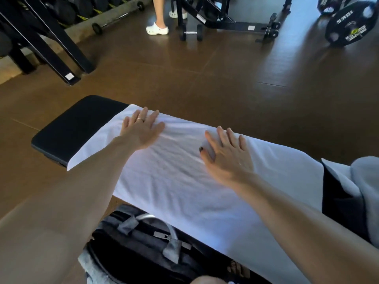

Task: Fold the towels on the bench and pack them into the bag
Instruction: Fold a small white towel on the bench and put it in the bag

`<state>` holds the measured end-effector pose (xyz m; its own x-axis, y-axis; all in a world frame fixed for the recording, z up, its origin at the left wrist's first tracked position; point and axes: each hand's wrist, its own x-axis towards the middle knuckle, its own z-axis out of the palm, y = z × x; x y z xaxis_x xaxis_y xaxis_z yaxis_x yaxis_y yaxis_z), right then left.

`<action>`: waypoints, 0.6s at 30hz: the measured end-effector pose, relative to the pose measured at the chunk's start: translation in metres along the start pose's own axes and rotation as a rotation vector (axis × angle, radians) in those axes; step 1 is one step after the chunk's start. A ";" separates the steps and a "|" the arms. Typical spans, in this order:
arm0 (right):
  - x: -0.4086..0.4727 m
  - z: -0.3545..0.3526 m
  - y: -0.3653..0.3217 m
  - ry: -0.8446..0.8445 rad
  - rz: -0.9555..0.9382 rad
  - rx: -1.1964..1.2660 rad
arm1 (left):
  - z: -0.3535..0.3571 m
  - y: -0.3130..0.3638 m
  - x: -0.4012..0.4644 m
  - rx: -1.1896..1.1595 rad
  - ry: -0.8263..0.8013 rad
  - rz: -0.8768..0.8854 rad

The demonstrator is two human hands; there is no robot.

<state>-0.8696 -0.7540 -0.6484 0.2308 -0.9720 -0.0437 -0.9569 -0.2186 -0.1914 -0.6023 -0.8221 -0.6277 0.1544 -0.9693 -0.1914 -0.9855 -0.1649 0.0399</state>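
White terry towel [180,177] spread flat, lengthwise along the black padded bench, the table [67,130] here; covers most of the pad, with only the far-left end bare. Its near edge hangs over the table's front side. Surface is lightly creased, not yet folded by the look of it.

Risks, as judged: the overhanging near edge could drag the towel off toward the floor if the hands push it forward or let go unevenly. Creases pressed in now would carry into the fold. An uneven pull from one hand would skew the edges.

Grip: left hand [141,130] lies palm down near the towel's far-left corner, fingers spread and straight, holding nothing, only pressing on cloth. Right hand [227,156] likewise flat on the towel's middle, fingers splayed, nothing pinched. Both blurred, likely smoothing.

Dark grey zip duffel bag [143,242] sits on the floor just below the table's near side, under the left forearm; cannot tell whether it is open. A second pale grey towel [363,181] is bunched at the table's right end.
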 end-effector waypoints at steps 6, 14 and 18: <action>0.007 -0.010 0.026 0.120 0.005 0.097 | -0.006 0.007 0.008 0.051 -0.096 -0.083; -0.021 -0.065 0.134 -0.057 0.435 0.207 | -0.007 0.123 -0.089 -0.099 0.141 0.434; -0.047 -0.084 0.168 -0.095 0.479 0.292 | -0.016 0.204 -0.212 -0.195 -0.082 0.890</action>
<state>-1.0556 -0.7526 -0.5959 -0.1892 -0.9419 -0.2776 -0.8731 0.2907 -0.3914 -0.8350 -0.6530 -0.5630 -0.6693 -0.7386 -0.0799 -0.7081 0.6017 0.3696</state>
